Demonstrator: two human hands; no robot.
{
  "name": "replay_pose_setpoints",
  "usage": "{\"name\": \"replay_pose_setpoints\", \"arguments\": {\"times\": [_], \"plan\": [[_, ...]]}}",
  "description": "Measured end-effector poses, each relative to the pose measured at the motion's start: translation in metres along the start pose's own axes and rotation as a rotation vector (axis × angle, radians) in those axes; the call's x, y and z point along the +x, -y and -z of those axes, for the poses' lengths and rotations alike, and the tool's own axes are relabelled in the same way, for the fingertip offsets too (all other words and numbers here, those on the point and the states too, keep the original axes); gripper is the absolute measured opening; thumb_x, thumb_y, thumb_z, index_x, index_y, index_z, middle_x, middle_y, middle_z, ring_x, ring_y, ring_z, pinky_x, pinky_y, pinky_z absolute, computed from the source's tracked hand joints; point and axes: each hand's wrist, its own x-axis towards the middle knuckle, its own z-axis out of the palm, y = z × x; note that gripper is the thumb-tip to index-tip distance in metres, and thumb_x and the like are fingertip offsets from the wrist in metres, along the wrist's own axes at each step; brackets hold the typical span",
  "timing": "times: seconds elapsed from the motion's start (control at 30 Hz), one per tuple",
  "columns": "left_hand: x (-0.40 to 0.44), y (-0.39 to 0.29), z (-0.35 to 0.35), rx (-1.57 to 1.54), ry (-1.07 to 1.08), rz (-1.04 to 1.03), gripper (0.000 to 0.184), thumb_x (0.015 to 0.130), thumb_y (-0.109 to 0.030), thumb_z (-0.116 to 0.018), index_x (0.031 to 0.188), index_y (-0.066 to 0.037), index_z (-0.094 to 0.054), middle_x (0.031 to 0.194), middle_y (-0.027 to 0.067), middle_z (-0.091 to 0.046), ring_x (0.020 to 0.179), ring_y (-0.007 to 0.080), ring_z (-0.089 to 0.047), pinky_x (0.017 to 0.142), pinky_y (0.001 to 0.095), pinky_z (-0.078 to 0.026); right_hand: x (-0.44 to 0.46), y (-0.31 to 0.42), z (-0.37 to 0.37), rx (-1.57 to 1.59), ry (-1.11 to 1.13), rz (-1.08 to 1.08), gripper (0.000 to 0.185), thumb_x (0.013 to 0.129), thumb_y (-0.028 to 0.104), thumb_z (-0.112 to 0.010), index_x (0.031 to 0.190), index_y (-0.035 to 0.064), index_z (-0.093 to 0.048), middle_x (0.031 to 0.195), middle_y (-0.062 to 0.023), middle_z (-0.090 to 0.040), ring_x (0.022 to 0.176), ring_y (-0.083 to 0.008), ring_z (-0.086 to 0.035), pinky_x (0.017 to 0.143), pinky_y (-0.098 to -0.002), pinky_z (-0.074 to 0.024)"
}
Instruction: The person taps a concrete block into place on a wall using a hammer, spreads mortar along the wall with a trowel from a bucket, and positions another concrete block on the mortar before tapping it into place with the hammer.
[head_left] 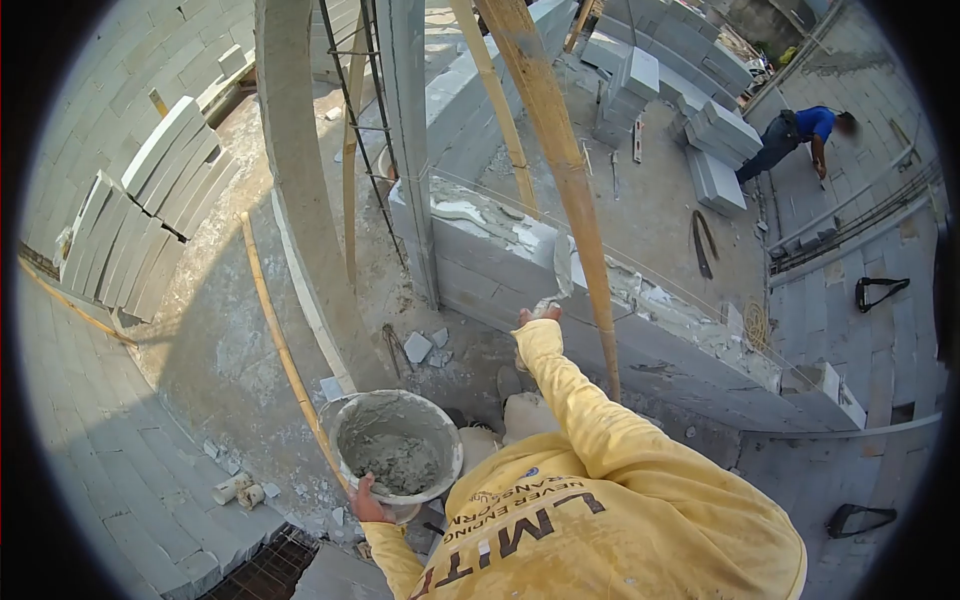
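Note:
My left hand [369, 501] is closed on the near left side of a round bucket [447, 488]. Grey wet mortar [398, 462] lies inside it. Reaching forward, my right hand [541, 314] is wrapped round the handle of a trowel [563, 268]. The mortar-smeared trowel blade is against or just in front of a low wall of pale blocks [480, 285]; contact cannot be made out. Patches of mortar [505, 228] lie along the wall's top edge. Yellow sleeves cover both arms.
A slanting wooden pole [560, 150] crosses close beyond my right hand. A bamboo pole [275, 330] leans left of the bucket. Block stacks [145, 235] stand at far left. At upper right, a person in blue [800, 135] bends near more blocks [720, 140].

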Motion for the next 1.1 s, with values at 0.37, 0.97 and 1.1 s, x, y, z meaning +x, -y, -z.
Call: {"name": "replay_pose_setpoints", "arguments": {"times": [0.37, 0.97, 1.1], "plan": [[-0.008, 0.001, -0.014, 0.067, 0.019, 0.028, 0.046, 0.082, 0.000, -0.061, 0.127, 0.000, -0.053, 0.115, 0.0102, -0.063, 0.102, 0.0251, -0.063, 0.091, 0.0385, -0.051, -0.105, -0.020, 0.071, -0.448, 0.333, 0.515, 0.075, 0.084, 0.046, -0.067, 0.137, 0.0011, -0.040, 0.094, -0.0230, -0.067, 0.092, -0.0412, -0.066, 0.082, -0.0449, -0.0511], [-0.050, -0.005, -0.104, 0.593, 0.019, -0.407, 0.027, 0.075, -0.017, -0.073, 0.072, -0.003, -0.050, 0.065, -0.0007, -0.049, 0.064, 0.0091, -0.041, 0.054, 0.0314, -0.038, -0.183, -0.027, -0.017, -1.284, 1.672, 0.454, 0.066, 0.087, 0.044, -0.065, 0.140, 0.0087, -0.047, 0.117, -0.0168, -0.059, 0.099, -0.0304, -0.060, 0.082, -0.0392, -0.0506], [-0.046, 0.011, -0.107, 0.633, 0.033, -0.442, 0.024, 0.076, -0.015, -0.073, 0.074, -0.002, -0.053, 0.067, 0.0000, -0.053, 0.065, 0.0089, -0.043, 0.056, 0.0318, -0.040, -0.165, -0.003, 0.023, -1.144, 1.872, 0.107, 0.061, 0.090, 0.041, -0.064, 0.139, 0.0083, -0.048, 0.108, -0.0145, -0.061, 0.088, -0.0270, -0.062, 0.073, -0.0373, -0.0525]]}}
